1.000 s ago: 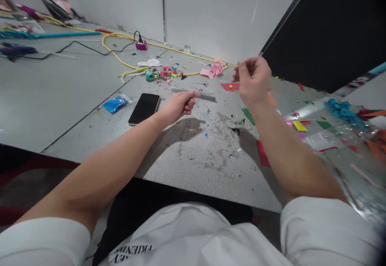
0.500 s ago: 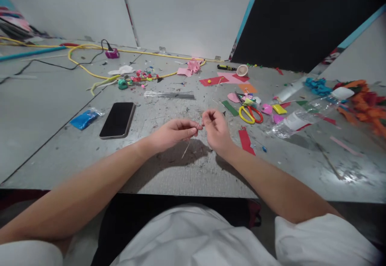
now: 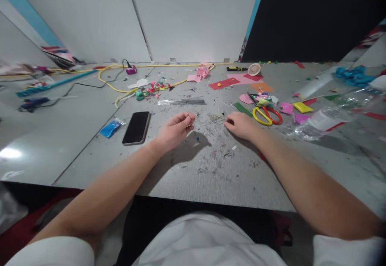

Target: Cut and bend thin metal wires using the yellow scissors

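My left hand (image 3: 177, 128) is raised over the table, its thumb and forefinger pinched together. Whatever may be between those fingertips is too small to make out. To the right, my right hand (image 3: 243, 125) rests low at the tabletop with its fingers curled inward and the tips pressed together. Thin wire-like lines (image 3: 214, 121) lie on the table just left of its fingertips; I cannot tell if it grips one. Behind the hands lies a bundle of thin metal wires (image 3: 181, 101). Scissors (image 3: 263, 116) with yellow and red handles lie beyond my right hand.
A phone (image 3: 136, 128) and a blue packet (image 3: 111, 128) lie on the left. A plastic bottle (image 3: 324, 123) lies at the right among clay packets (image 3: 302, 107). A yellow cord (image 3: 105, 75), paper strips (image 3: 223, 83) and a utility knife (image 3: 237, 69) are at the back.
My hands, close together before, are now apart: the right one has moved away to the right and down to the table. The thin stick below my left hand no longer shows. The view has turned left.
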The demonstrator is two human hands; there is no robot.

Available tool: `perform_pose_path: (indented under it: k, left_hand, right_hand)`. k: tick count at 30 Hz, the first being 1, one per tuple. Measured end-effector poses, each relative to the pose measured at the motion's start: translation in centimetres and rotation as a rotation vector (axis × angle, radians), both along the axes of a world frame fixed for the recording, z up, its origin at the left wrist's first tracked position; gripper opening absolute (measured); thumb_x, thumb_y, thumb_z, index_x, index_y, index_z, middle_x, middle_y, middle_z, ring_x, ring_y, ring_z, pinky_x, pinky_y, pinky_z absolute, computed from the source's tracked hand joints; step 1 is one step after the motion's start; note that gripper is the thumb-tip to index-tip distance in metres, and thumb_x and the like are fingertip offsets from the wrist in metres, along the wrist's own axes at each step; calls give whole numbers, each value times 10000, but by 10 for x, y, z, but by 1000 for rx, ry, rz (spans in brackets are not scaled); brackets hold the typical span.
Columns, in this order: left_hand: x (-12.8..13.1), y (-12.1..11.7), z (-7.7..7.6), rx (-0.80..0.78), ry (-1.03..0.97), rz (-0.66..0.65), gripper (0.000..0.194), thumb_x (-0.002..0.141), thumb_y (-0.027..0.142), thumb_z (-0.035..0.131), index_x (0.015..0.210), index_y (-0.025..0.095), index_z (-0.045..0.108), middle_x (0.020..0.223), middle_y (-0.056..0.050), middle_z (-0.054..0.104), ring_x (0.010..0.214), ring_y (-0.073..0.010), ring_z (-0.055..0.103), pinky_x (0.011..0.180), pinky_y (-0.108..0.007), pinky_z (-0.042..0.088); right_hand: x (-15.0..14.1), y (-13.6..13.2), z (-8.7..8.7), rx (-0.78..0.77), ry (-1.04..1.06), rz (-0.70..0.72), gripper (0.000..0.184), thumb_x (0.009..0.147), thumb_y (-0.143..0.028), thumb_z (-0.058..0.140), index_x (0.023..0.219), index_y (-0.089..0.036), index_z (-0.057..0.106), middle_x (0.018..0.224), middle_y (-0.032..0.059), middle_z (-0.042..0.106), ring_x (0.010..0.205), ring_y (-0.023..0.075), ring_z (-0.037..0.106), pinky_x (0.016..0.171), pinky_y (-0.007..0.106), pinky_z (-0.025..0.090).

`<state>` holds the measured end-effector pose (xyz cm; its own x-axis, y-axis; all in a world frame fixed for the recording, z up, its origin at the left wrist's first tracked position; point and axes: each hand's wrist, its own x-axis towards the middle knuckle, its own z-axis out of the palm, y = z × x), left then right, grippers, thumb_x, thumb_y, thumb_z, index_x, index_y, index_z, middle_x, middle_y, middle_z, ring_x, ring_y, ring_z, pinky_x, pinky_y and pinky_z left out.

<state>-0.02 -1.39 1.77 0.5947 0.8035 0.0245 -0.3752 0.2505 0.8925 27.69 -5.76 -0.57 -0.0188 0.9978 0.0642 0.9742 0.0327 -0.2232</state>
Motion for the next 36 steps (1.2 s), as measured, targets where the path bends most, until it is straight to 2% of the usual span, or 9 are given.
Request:
perform_pose_path:
  k: [6, 11, 14, 18, 21, 25, 30, 34, 36]
  left_hand:
    - [-1, 1, -3, 68, -81, -20, 182, 866, 286, 812, 889, 189, 660, 942, -21, 669, 942, -129, 634, 895, -279, 506]
    - [0, 1, -9, 146, -92, -70, 188, 898, 327, 788, 947, 203, 655, 912, -11, 686, 978, -149, 681, 1019, -380, 527]
    - [2, -5, -11, 175, 4, -81, 214, 899, 366, 779, 973, 199, 668, 880, 10, 663, 914, -132, 688, 1047, -419, 541]
    - [3, -10, -14, 287, 197, -79, 276, 899, 383, 760, 1090, 193, 705, 943, -8, 688, 930, -130, 694, 1045, -396, 554]
    - [0, -6, -18, 398, 353, -103, 296, 910, 377, 731, 1124, 173, 724, 962, -44, 726, 948, -147, 706, 994, -347, 561]
    - [-2, 1, -20, 505, 452, -124, 286, 919, 401, 708, 1073, 164, 753, 950, -77, 768, 926, -167, 721, 901, -308, 570]
    - [-1, 2, -17, 575, 505, -154, 306, 884, 430, 751, 1042, 169, 775, 933, -92, 791, 909, -193, 741, 871, -317, 590]
    - [1, 0, -16, 567, 510, -133, 307, 873, 430, 763, 1036, 170, 781, 912, -86, 791, 884, -191, 744, 872, -324, 600]
    - [1, -1, -15, 546, 503, -120, 302, 871, 419, 768, 1038, 168, 782, 907, -83, 788, 873, -186, 738, 864, -320, 600]
  right_hand:
    - [27, 3, 7, -48, -90, -186, 255, 948, -354, 581, 876, -175, 748, 948, 121, 744, 849, 250, 661, 660, 332, 385]
    - [19, 2, 4, 17, -84, -249, 356, 966, -442, 577, 1069, -148, 751, 1105, 174, 708, 1005, 301, 661, 800, 367, 469]
    - [6, 2, -1, 27, -60, -263, 556, 948, -606, 581, 1207, -132, 712, 1226, 212, 645, 1118, 342, 622, 917, 411, 485]
    - [2, 3, -4, -24, -89, -334, 696, 901, -705, 601, 1196, -85, 714, 1249, 261, 605, 1199, 401, 582, 976, 463, 472]
    - [11, 3, -1, -63, -106, -351, 623, 913, -656, 616, 1155, -96, 742, 1223, 253, 631, 1152, 390, 619, 938, 448, 484]
    - [24, 5, 0, -42, -118, -366, 412, 985, -468, 574, 1145, -131, 749, 1164, 206, 694, 1070, 332, 667, 879, 398, 485]
    - [22, 12, -3, 40, -53, -334, 473, 952, -580, 607, 1128, -161, 738, 1163, 174, 723, 1075, 323, 670, 837, 373, 491]
    - [20, 17, -5, 31, -68, -401, 303, 995, -383, 557, 1070, -162, 751, 1102, 177, 748, 1049, 322, 691, 816, 372, 491]
    - [24, 18, -4, 16, -90, -466, 295, 997, -298, 516, 1087, -140, 749, 1104, 194, 747, 1053, 336, 695, 824, 388, 491]
